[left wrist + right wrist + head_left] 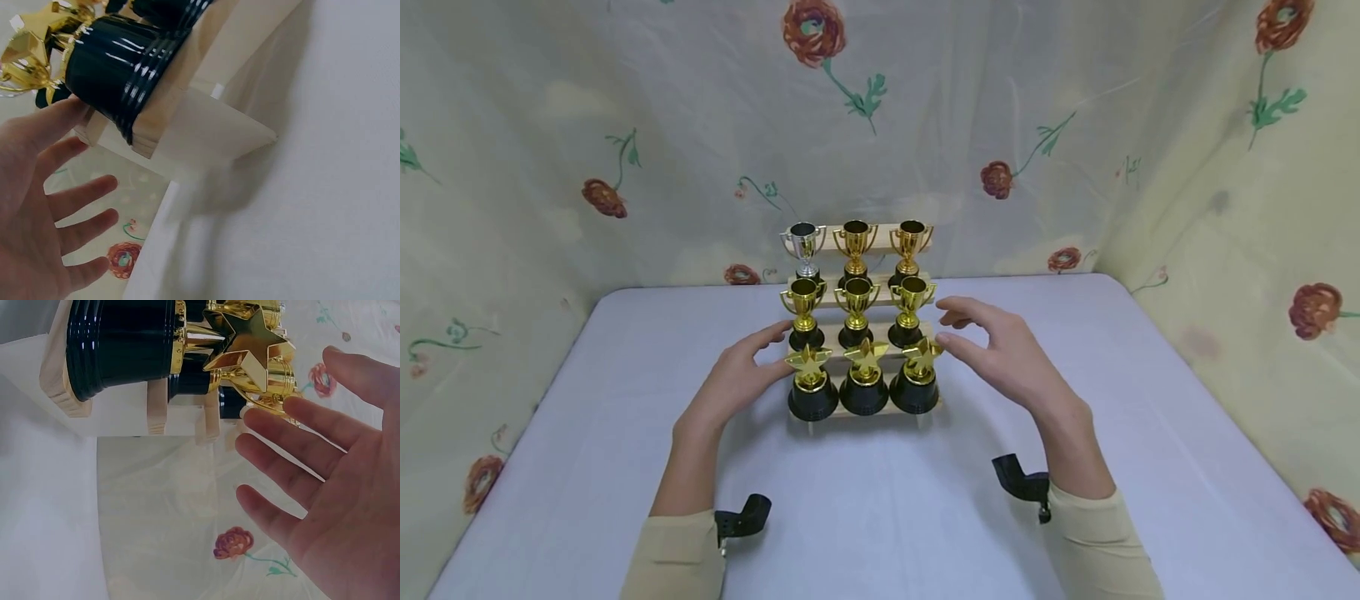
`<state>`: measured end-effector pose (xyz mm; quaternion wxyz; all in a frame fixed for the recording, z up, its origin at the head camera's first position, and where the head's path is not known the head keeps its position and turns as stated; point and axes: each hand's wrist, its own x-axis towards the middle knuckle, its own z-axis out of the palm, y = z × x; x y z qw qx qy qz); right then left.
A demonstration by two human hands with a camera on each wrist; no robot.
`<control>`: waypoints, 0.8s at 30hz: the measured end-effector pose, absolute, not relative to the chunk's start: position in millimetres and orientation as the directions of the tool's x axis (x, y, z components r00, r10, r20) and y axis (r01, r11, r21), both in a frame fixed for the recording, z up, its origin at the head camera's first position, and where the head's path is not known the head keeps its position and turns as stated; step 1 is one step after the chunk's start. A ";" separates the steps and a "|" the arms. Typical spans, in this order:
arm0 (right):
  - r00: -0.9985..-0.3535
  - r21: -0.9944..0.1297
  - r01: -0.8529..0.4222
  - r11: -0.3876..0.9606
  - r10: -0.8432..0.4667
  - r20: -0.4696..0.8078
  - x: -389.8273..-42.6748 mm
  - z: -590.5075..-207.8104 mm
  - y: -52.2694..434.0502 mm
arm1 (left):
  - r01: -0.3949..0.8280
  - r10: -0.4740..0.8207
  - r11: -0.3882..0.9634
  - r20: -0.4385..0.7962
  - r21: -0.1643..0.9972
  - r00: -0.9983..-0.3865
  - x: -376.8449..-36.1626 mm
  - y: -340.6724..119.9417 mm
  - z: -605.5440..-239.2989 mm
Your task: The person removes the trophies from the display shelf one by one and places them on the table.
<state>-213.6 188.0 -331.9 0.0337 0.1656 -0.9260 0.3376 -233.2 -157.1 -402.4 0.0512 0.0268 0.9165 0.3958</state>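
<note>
While both hands (737, 379) (1000, 350) flank it, grip wide: wooden stepped rack (865, 410), gold trophies (865, 379).

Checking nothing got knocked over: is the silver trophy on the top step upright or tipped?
Upright. The silver trophy stands on its base on the wooden rack, cup mouth facing up, level with its gold neighbours.

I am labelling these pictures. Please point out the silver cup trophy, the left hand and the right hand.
silver cup trophy (803, 241), head view, on its bowl.
left hand (735, 385), head view, on the back of the hand.
right hand (1007, 354), head view, on the back of the hand.
</note>
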 end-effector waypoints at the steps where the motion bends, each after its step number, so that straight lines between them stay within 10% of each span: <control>1: -0.943 -0.617 -0.329 0.715 -0.288 0.169 -213.7 -331.6 187.3 | 0.008 0.086 0.685 -0.070 0.729 -0.994 -233.6 -157.2 -402.6; 24: -0.925 -0.624 -0.349 0.699 -0.366 0.107 -215.1 -339.4 179.3 | 0.037 0.081 0.684 -0.025 0.728 -0.996 -236.3 -158.8 -407.1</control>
